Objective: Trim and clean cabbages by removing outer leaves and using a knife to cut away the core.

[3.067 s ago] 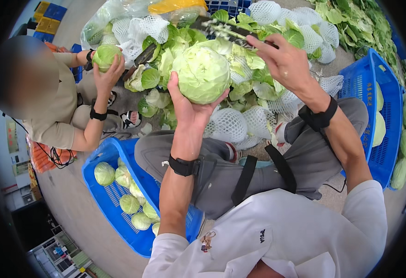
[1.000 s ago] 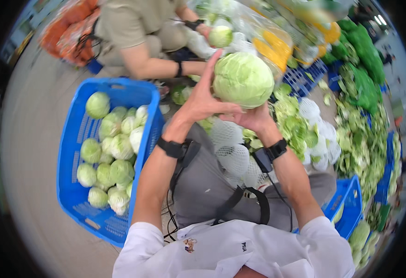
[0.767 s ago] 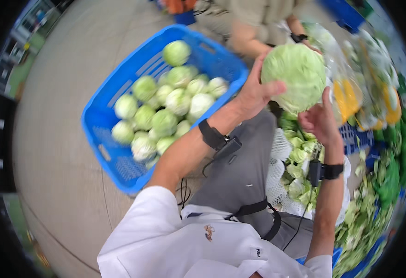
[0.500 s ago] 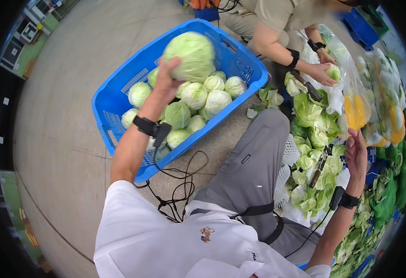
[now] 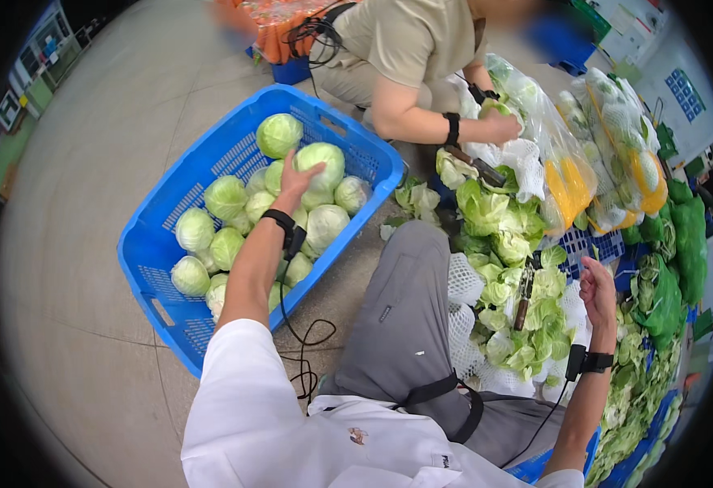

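Note:
My left hand (image 5: 298,179) reaches into a blue plastic crate (image 5: 141,281), its fingers spread round the near side of a pale green cabbage (image 5: 321,165). That cabbage sits on the heap, and several others surround it, among them one cabbage (image 5: 279,135) by the crate's far wall. My right hand (image 5: 598,294) is raised at the right with its fingers loosely curled and nothing visible in them. Nearest to it are loose cabbage leaves (image 5: 499,333) and white foam netting (image 5: 464,281). A knife (image 5: 525,294) with a brown handle lies on the leaves.
A co-worker in a beige shirt (image 5: 401,41) crouches ahead, hands on a cabbage. Another knife (image 5: 477,165) lies near them. Plastic bags of netted cabbages (image 5: 617,154) stand at the right. Black cables (image 5: 304,358) run beside the crate. Carrots (image 5: 271,37) lie behind.
The large cabbage my left hand held up is now out of that raised spot; the hand is lower, at a cabbage in the heap. My right hand has come away from the bag. The view has shifted.

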### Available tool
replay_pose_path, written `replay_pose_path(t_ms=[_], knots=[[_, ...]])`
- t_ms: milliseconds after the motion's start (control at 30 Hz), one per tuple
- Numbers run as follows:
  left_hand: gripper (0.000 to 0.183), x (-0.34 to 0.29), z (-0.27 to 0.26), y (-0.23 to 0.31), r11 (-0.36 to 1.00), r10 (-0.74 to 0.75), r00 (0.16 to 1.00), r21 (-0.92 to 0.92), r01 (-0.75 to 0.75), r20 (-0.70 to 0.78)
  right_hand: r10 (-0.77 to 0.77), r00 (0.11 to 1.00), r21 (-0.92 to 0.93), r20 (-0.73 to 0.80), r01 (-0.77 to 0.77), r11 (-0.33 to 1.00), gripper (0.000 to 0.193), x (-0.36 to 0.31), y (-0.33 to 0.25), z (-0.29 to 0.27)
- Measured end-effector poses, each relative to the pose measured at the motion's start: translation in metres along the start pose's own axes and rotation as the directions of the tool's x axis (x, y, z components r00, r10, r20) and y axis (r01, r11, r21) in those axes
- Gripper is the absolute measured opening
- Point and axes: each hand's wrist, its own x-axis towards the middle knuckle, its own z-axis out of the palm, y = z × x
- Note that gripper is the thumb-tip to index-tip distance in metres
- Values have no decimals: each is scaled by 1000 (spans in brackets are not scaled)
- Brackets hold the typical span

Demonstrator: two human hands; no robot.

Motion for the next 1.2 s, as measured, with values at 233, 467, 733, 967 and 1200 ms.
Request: replay_pose_path(t_ms=[233,467,733,967,1200], knots=[[38,-33,11,140,866,52,998,-496,-66,-42,-24,833,158,-553,133,978,16,-21,16,-144],[42,-274,29,384,568,700,543,-822,-29,464,-238,947,234,-216,287,929,21,37,-70,-106],[46,-302,370,321,988,110,374,-142,58,921,-80,991,-573,-106,5,819,33,166,26,-118],[52,-218,572,256,626,620,244,-283,-727,746,-354,906,-879,-233,-41,474,63,212,122,-141],[38,-190,648,236,592,398,529,231,-772,750,-579,716,-901,-391,-169,399,46,295,185,-101]])
